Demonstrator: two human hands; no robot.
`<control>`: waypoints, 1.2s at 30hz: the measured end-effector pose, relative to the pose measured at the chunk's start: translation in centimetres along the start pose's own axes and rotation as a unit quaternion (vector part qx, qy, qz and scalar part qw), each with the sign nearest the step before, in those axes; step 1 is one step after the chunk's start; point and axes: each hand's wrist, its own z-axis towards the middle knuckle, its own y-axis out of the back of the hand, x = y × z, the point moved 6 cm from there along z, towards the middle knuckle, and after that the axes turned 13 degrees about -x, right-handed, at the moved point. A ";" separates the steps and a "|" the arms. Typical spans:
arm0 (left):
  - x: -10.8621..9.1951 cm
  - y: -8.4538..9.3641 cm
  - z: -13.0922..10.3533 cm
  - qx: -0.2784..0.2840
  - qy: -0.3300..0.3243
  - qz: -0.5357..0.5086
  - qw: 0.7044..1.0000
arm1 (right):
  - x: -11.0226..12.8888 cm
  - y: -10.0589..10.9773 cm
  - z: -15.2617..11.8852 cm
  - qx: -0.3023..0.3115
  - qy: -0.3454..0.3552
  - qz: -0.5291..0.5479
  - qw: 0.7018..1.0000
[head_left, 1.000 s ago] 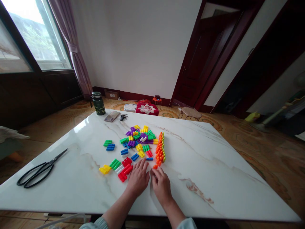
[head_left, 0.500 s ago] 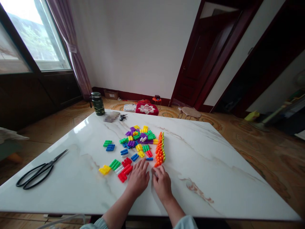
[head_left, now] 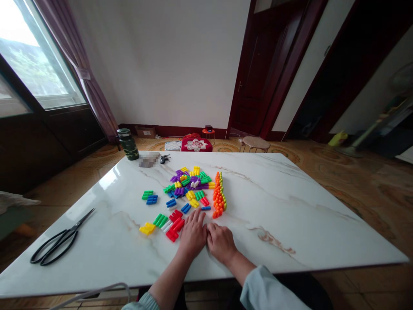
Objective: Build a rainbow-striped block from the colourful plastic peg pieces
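My left hand (head_left: 193, 234) lies on the marble-patterned table (head_left: 271, 202), fingers stretched forward beside red pieces (head_left: 174, 228). Touching it, or nearly so, my right hand (head_left: 220, 242) has its fingers curled in; whatever they may hold is hidden. A short blue piece (head_left: 205, 208) lies just beyond my left fingertips. Ahead of my right hand stands a narrow row of orange pieces (head_left: 218, 198) with yellow-green ones (head_left: 222, 191) along its right side. Green pieces (head_left: 160, 220) and yellow pieces (head_left: 147, 228) lie left of the red ones. A mixed-colour pile (head_left: 193, 183) sits farther back.
Black-handled scissors (head_left: 61, 241) lie at the table's left. A camouflage bottle (head_left: 128, 144) and keys (head_left: 164, 159) are near the far left corner. Behind the table are a red stool cover (head_left: 196, 145) and a round stool (head_left: 255, 143). A cable (head_left: 106, 287) crosses the near edge.
My right hand has drawn back slightly from the orange row and closed in against my left hand, its fingers more curled. The camera view has shifted.
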 end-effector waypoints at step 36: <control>3.3 3.5 8.8 0.013 -0.001 -0.100 0.995 | -0.5 -0.8 0.2 0.046 0.047 -0.014 0.998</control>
